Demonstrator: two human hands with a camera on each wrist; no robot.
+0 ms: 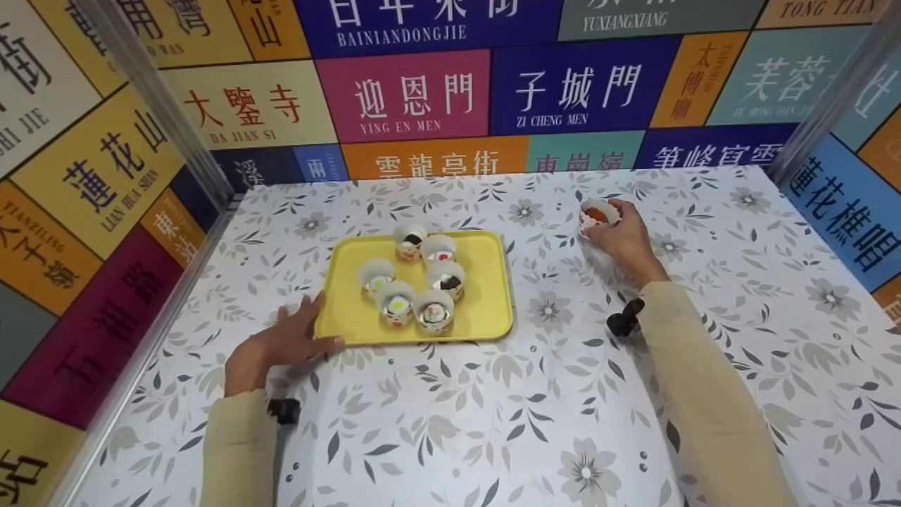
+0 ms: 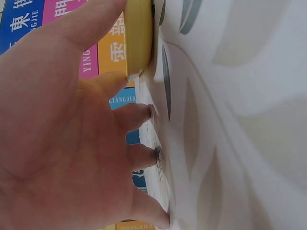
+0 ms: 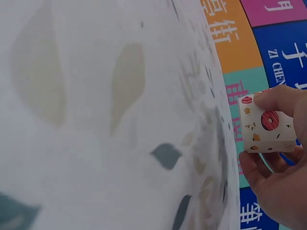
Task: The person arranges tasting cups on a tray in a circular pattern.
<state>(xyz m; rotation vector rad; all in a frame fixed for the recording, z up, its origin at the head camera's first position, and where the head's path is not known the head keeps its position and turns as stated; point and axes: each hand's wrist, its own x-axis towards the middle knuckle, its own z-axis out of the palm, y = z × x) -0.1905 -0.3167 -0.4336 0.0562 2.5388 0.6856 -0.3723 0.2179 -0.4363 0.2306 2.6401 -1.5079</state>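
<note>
On the left of the table, a yellow tray (image 1: pixel 486 282) carries several white patterned paper cups (image 1: pixel 398 317), each with a small sushi-like piece inside. My left hand (image 1: pixel 285 343) touches the tray's near left corner, its fingers spread and fairly straight. In the left wrist view, the thumb and index finger meet the tray's edge (image 2: pixel 138 43) while the other fingertips are down at the cloth. Off to the right of the tray, my right hand (image 1: pixel 628 238) grips a paper cup (image 3: pixel 256 129) printed with pink donuts. Something orange-red shows inside this cup in the head view.
A white cloth with grey leaves and flowers (image 1: pixel 549 310) covers the table. Panels with coloured name signs (image 1: pixel 405 95) stand along the back and both sides. Dark wrist mounts (image 1: pixel 625 318) sit on both sleeves.
</note>
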